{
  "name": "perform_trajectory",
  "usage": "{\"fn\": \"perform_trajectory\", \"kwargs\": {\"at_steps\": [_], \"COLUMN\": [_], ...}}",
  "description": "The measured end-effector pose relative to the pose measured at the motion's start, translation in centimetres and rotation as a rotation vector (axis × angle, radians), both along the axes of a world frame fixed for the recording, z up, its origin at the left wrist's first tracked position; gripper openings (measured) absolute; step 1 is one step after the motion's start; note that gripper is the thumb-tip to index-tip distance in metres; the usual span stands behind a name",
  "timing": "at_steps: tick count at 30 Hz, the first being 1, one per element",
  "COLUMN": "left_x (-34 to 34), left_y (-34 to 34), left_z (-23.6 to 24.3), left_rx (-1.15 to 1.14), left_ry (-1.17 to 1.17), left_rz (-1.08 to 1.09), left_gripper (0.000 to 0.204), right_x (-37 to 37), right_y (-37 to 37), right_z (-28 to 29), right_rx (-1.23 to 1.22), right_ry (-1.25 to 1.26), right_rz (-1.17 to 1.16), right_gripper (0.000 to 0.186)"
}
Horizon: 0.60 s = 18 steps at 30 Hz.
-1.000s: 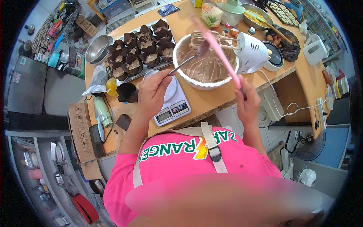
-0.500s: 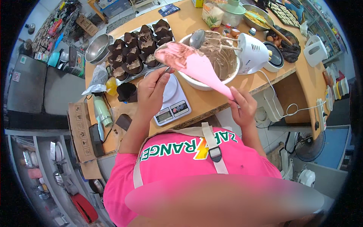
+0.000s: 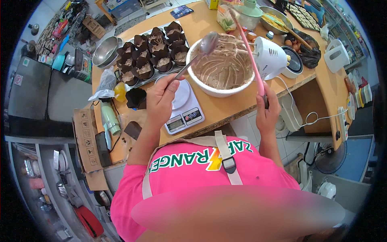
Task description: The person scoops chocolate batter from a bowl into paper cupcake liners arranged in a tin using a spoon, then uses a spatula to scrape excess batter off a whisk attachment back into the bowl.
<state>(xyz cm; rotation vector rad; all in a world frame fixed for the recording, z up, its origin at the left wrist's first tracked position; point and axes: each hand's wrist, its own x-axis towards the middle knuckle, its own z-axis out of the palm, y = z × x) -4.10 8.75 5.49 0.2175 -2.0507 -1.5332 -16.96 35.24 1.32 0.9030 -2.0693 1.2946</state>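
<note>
My left hand (image 3: 160,97) is closed on the handle of a metal spoon (image 3: 207,44), whose head is over the rim of a white bowl (image 3: 219,88) coated with brown batter. My right hand (image 3: 267,107) grips a pink spatula (image 3: 250,56), held upright and edge-on in front of the bowl's right side. Beater attachments with batter on them lie across the bowl, joined to a white hand mixer (image 3: 269,57). A kitchen scale (image 3: 185,113) sits below the spoon. A tray (image 3: 167,72) of dark paper cups (image 3: 144,70) with brown batter stands at the left of the bowl.
On the wooden table (image 3: 217,109) are metal bowls (image 3: 105,50), a yellow-filled bowl (image 3: 276,22), a tray of piped pieces (image 3: 306,18), eggs in a black bag (image 3: 308,56), a white jug (image 3: 336,54) and a power strip (image 3: 343,123). Cardboard (image 3: 84,137) stands at the near left.
Half a second ago the spatula was tilted broad-side up across the bowl; now it is raised edge-on at the right. My right hand has moved right, and the spoon head has shifted slightly down-left.
</note>
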Motion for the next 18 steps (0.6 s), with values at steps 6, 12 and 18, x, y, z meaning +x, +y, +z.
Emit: {"fn": "perform_trajectory", "kwargs": {"at_steps": [6,12,18], "left_x": [-0.3,-0.9,-0.6], "left_y": [0.0,0.3,-0.2], "left_z": [0.2,0.0,-0.1], "left_rx": [0.338,0.589,0.624], "left_ry": [0.047,0.136,0.111], "left_rz": [-0.088,-0.091,-0.214], "left_gripper": [0.023,0.024,0.027], "right_x": [1.3,1.5,1.7], "right_y": [0.0,-0.6,-0.8], "right_z": [0.0,-0.7,-0.4], "right_rx": [0.087,0.113,0.077], "right_ry": [0.037,0.182,0.1], "right_rz": [0.167,0.22,0.13], "right_gripper": [0.04,0.039,0.037]}}
